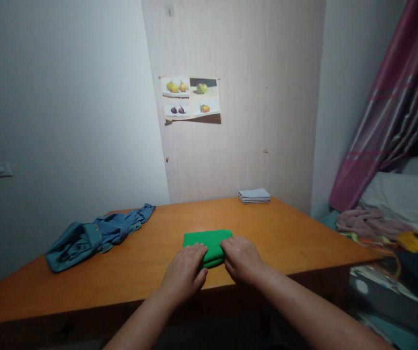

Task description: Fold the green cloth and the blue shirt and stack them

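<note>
A pale wall (245,160) stands behind the table (165,218), with a fruit poster (205,115) pinned to it, and a purple curtain (367,121) hangs at the far right. The green cloth (211,238), folded into a small thick pad, lies near the table's front edge, around its middle, just in front of you. Your left hand (182,269) rests its fingers over the cloth's near left part, thumb by the front edge; your right hand (243,257) bends its fingers over the right edge. Both touch the cloth, but you cannot tell whether either one grips it. Left of your hands, a rumpled blue garment (119,227) stretches along the table; a folded stack (254,194) sits at the back, toward the right.
</note>
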The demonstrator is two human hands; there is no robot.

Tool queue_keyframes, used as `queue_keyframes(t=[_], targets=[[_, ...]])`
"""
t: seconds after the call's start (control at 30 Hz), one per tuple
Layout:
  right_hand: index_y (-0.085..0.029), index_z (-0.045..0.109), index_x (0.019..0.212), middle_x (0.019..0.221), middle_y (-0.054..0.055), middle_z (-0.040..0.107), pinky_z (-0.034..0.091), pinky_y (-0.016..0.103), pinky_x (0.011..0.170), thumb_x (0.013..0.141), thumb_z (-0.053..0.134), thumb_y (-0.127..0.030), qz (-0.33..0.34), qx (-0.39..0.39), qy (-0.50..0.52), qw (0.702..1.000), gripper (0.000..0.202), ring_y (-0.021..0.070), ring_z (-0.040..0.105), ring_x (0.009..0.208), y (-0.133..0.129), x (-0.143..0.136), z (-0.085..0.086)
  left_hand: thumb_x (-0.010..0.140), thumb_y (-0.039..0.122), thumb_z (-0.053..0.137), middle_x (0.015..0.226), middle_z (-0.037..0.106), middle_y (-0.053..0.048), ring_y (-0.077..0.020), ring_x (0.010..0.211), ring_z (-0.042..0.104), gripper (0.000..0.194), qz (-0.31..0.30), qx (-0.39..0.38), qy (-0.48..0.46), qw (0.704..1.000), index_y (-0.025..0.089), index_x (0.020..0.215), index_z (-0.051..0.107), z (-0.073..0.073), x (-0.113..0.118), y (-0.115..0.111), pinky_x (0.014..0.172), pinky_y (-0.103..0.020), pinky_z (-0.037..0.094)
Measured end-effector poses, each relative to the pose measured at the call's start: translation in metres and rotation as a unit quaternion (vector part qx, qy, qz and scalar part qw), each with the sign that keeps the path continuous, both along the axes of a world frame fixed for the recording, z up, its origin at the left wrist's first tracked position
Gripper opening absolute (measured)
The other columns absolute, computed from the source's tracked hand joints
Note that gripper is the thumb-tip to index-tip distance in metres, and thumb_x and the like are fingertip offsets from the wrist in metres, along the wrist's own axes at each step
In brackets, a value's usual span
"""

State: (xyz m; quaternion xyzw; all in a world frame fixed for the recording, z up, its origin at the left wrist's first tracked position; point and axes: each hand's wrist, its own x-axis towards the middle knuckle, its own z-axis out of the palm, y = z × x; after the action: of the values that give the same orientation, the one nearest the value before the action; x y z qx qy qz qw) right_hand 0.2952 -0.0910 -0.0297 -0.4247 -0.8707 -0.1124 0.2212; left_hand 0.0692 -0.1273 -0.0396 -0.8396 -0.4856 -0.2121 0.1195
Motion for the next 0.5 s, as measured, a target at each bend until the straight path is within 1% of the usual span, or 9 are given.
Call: queue_keyframes(t=[0.13,0.23,0.3,0.4,0.43,0.5], targets=[[-0.021,0.062,0.098,0.094,0.008,0.068,0.035,0.033,0.074,0.079,0.053,-0.018,-0.022,-0.016,0.049,0.998,0.021,0.023,0.057,0.087,-0.001,-0.001,0.011,0.085,0.03,0.063,0.142,0.058,-0.014,-0.0315,0.132,0.052,0.06,-0.014,0.04,-0.012,0.999,0.02,0.142,0.048,-0.004,-0.005,0.001,0.111,-0.051,0.041],[-0.023,0.062,0.101,0.093,0.006,0.069,0.034,0.031,0.07,0.076,0.053,-0.019,-0.025,-0.044,0.093,0.994,0.027,0.0216,0.059,0.084,-0.004,0.001,0.028,0.084,0.028,0.063,0.141,0.058,-0.014,-0.0326,0.129,0.051,0.063,-0.004,0.067,-0.02,0.998,0.021,0.144,0.044,0.0,-0.011,0.0,0.109,-0.052,0.039],[-0.024,0.063,0.101,0.092,0.004,0.069,0.035,0.03,0.067,0.074,0.054,-0.019,-0.025,-0.075,0.121,0.989,0.028,0.0208,0.059,0.082,-0.005,0.004,0.04,0.085,0.023,0.06,0.135,0.06,-0.014,-0.0318,0.123,0.054,0.056,0.004,0.068,-0.028,0.997,0.02,0.139,0.047,0.009,-0.013,-0.001,0.105,-0.05,0.041],[-0.024,0.064,0.1,0.092,0.003,0.07,0.039,0.028,0.066,0.074,0.055,-0.018,0.006,-0.131,0.161,0.978,0.029,0.02,0.061,0.081,-0.004,0.011,0.057,0.087,0.022,0.056,0.119,0.065,-0.011,-0.0284,0.109,0.058,0.04,-0.006,0.028,-0.05,0.998,0.022,0.127,0.054,0.031,-0.014,-0.001,0.094,-0.044,0.046],[-0.023,0.064,0.103,0.095,0.003,0.071,0.041,0.028,0.068,0.074,0.054,-0.017,0.028,-0.143,0.175,0.974,0.031,0.0201,0.062,0.084,-0.003,0.014,0.062,0.087,0.023,0.055,0.116,0.065,-0.01,-0.0275,0.106,0.059,0.037,-0.014,0.011,-0.058,0.998,0.022,0.124,0.055,0.04,-0.014,-0.002,0.092,-0.042,0.046],[-0.022,0.064,0.115,0.108,0.006,0.071,0.046,0.031,0.079,0.077,0.055,-0.018,0.077,-0.148,0.199,0.966,0.039,0.0216,0.064,0.096,-0.001,0.022,0.068,0.088,0.026,0.056,0.112,0.065,-0.008,-0.0262,0.103,0.059,0.034,-0.029,-0.015,-0.07,0.997,0.022,0.122,0.055,0.056,-0.014,-0.003,0.089,-0.039,0.046]])
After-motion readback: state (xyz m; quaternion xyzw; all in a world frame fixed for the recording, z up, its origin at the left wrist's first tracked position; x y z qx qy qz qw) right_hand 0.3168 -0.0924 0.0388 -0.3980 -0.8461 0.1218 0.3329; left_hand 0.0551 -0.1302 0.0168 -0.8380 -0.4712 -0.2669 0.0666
